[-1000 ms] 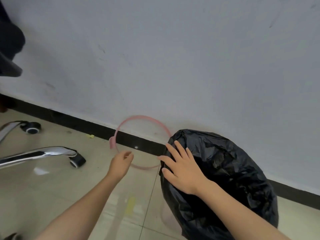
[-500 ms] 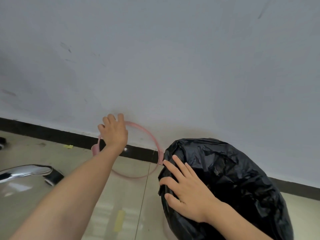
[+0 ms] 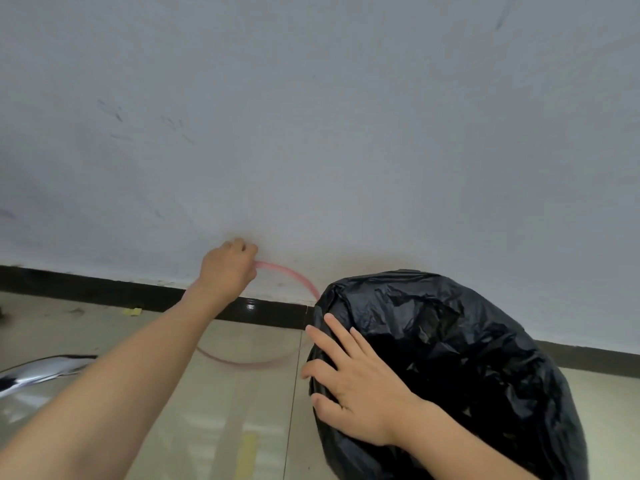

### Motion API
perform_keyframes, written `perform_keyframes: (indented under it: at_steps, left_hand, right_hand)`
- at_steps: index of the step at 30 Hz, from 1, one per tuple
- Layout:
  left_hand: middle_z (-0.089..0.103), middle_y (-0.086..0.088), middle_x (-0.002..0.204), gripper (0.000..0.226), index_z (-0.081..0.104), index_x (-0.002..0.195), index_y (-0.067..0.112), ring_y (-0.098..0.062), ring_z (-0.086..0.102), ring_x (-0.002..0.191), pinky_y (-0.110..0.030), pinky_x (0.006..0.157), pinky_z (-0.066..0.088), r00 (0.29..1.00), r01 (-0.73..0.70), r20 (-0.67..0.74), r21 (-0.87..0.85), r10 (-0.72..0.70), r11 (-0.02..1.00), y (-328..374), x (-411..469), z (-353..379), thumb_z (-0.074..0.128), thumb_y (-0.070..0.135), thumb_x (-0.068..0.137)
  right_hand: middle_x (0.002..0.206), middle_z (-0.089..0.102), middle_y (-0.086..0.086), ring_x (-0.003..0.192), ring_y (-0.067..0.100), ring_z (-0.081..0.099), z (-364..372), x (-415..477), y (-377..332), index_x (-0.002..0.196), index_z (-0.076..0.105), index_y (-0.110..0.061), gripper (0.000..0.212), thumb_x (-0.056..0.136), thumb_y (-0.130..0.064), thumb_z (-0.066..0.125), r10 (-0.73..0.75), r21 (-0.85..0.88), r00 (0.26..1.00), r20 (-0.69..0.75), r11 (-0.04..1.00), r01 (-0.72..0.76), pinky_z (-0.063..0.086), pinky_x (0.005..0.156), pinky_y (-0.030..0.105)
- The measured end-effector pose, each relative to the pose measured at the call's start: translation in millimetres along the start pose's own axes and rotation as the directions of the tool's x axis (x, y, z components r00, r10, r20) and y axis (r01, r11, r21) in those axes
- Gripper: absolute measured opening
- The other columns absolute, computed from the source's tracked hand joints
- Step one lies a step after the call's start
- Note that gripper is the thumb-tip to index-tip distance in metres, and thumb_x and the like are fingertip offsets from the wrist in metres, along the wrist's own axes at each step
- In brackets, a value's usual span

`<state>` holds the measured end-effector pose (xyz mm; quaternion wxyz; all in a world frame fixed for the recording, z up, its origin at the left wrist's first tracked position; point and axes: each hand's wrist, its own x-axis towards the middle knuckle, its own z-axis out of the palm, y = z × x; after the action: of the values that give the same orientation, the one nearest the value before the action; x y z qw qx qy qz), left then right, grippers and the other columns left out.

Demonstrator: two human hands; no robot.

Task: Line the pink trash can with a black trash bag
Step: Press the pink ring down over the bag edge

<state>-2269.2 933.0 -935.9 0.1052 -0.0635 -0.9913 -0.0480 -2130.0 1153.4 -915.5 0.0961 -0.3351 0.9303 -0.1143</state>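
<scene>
In the head view, the left hand (image 3: 228, 271) is clenching the top of the pink ring (image 3: 294, 275) leaning against the wall (image 3: 311, 116), likely to fetch it as a bag clamp. The right hand (image 3: 360, 389), fingers spread flat and gripping nothing, is pressing the black trash bag (image 3: 467, 341) just right of the ring, seemingly steadying the bag-draped can; the can itself is hidden.

We record a pale grey wall (image 3: 311, 116) filling the upper part of the view, marked with faint dark scuffs at left and upper right, and a black baseboard (image 3: 104, 289) along its foot. Below it we note a glossy beige tiled floor (image 3: 242, 427), with a small yellow scrap (image 3: 133, 311) lying near the baseboard. A chromed chair leg (image 3: 41, 370) enters from the left edge.
</scene>
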Motion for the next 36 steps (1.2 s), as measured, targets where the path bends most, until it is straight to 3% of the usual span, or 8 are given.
perform_keyframes:
  at_steps: [17, 19, 21, 23, 26, 30, 33, 36]
  left_hand:
    - [0.056, 0.003, 0.052, 0.015, 0.066, 0.065, 0.019, -0.011, 0.050, 0.047, -0.022, 0.051, 0.038, 0.946, 0.154, -0.013, -0.861, -0.323, 0.485, 84.3, -78.9, -136.3, 0.068, 0.016, 0.079]
    - [0.055, 0.008, 0.045, 0.022, 0.062, 0.058, 0.023, -0.009, 0.047, 0.048, -0.023, 0.053, 0.037, 0.948, 0.129, -0.043, -0.853, -0.315, 0.506, 104.8, -92.9, -134.9, 0.067, 0.019, 0.079]
    - [0.059, 0.013, 0.044, 0.019, 0.066, 0.062, 0.020, -0.008, 0.052, 0.049, -0.016, 0.049, 0.037, 0.943, -0.030, -0.235, -0.767, -0.237, 0.641, 124.0, -108.2, -132.6, 0.061, 0.025, 0.079]
    - [0.064, 0.006, 0.048, 0.022, 0.068, 0.064, 0.016, -0.009, 0.056, 0.043, -0.023, 0.041, 0.046, 0.881, -0.297, -0.472, -0.509, 0.027, 0.808, 143.2, -121.1, -123.3, 0.056, 0.026, 0.078]
    - [0.057, 0.001, 0.047, 0.011, 0.065, 0.063, 0.015, -0.017, 0.053, 0.037, -0.023, 0.030, 0.039, 0.776, -0.476, -0.564, -0.226, 0.284, 0.850, 177.6, -135.7, -106.3, 0.066, 0.017, 0.074]
    - [0.069, 0.006, 0.063, 0.036, 0.069, 0.063, 0.020, -0.017, 0.063, 0.063, -0.029, 0.055, 0.048, 0.792, -0.517, -0.484, -0.205, 0.373, 0.831, 187.8, -135.1, -105.9, 0.051, 0.048, 0.076]
    - [0.070, -0.011, 0.108, 0.046, 0.072, 0.084, 0.018, -0.031, 0.059, 0.107, -0.039, 0.088, 0.039, 0.909, -0.214, -0.404, -0.242, 0.102, 0.946, 167.7, -120.4, -108.2, 0.043, 0.053, 0.076]
    - [0.035, -0.019, 0.145, 0.056, 0.037, 0.135, 0.019, -0.039, 0.032, 0.133, -0.052, 0.103, 0.033, 0.979, 0.197, 0.027, -0.335, -0.200, 0.921, 142.2, -100.0, -102.8, 0.046, 0.046, 0.086]
  right_hand:
    - [0.157, 0.005, -0.001, 0.139, 0.011, -0.015, -22.6, -38.6, 9.9, 0.143, 0.026, -0.029, 0.072, 0.082, -0.065, 0.011, 0.122, 0.055, 0.992, -0.020, 0.991, -0.121, -0.011, 0.113, 0.033]
    - [0.150, 0.028, 0.002, 0.139, 0.010, 0.013, -42.2, -37.6, -3.7, 0.139, 0.036, -0.016, 0.076, 0.089, -0.065, 0.008, 0.412, 0.533, 0.887, -0.207, 0.808, -0.251, 0.004, 0.118, 0.033]
    - [0.133, 0.048, 0.011, 0.116, 0.020, 0.048, -76.3, -36.2, -6.8, 0.130, 0.044, -0.008, 0.052, 0.099, -0.043, 0.021, 0.726, 0.950, 0.679, -0.104, 0.276, -0.150, 0.037, 0.105, 0.039]
    - [0.113, 0.058, 0.020, 0.084, 0.027, 0.064, -103.3, -35.7, -0.3, 0.120, 0.042, -0.016, 0.032, 0.101, -0.036, 0.027, 0.756, 0.994, 0.649, 0.084, -0.108, -0.003, 0.054, 0.075, 0.036]
    - [0.076, 0.057, 0.017, 0.035, 0.012, 0.057, -123.0, -39.6, 14.2, 0.127, 0.036, -0.008, 0.028, 0.101, -0.009, 0.028, 0.812, 0.973, 0.573, 0.115, -0.209, 0.102, 0.045, 0.034, 0.017]
    - [0.060, 0.043, 0.011, 0.018, 0.002, 0.028, -128.1, -58.5, 44.7, 0.105, 0.041, -0.011, 0.023, 0.098, 0.002, 0.024, 0.863, 0.975, 0.488, 0.133, -0.204, 0.094, 0.017, 0.023, 0.008]
    - [0.061, 0.041, 0.011, 0.019, 0.002, 0.027, -126.2, -79.8, 76.9, 0.088, 0.046, -0.011, 0.026, 0.098, 0.000, 0.026, 0.837, 0.971, 0.506, 0.207, -0.239, -0.003, 0.016, 0.022, 0.006]
    - [0.063, 0.041, 0.010, 0.020, 0.001, 0.028, -120.0, -94.6, 97.9, 0.089, 0.049, -0.011, 0.028, 0.100, -0.003, 0.025, 0.772, 0.959, 0.572, 0.279, -0.252, -0.128, 0.017, 0.021, 0.007]
